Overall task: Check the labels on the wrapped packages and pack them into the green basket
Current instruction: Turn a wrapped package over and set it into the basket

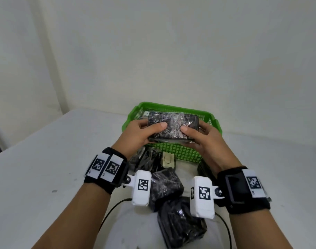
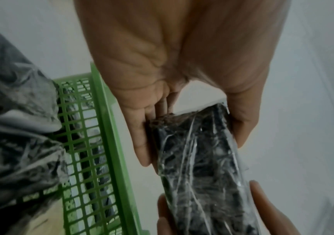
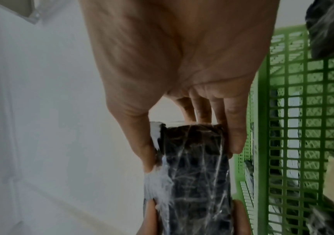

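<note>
- Gripping the held package (image 1: 173, 127) at its left end, the left hand (image 1: 140, 134) curls thumb on top and fingers (image 2: 142, 143) beneath.
- The package hangs above the green basket (image 1: 182, 152), over its near wall; its crinkled film looks slippery, the block inside seems stiff and light.
- The right hand (image 1: 205, 139) clamps the right end likewise; short ends look like the safest hold.
- More wrapped packages (image 1: 167, 186) lie on the surface (image 1: 45, 168).

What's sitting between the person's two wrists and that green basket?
In the head view, several black wrapped packages lie on the white table there, with a small beige label right against the green basket.
</note>
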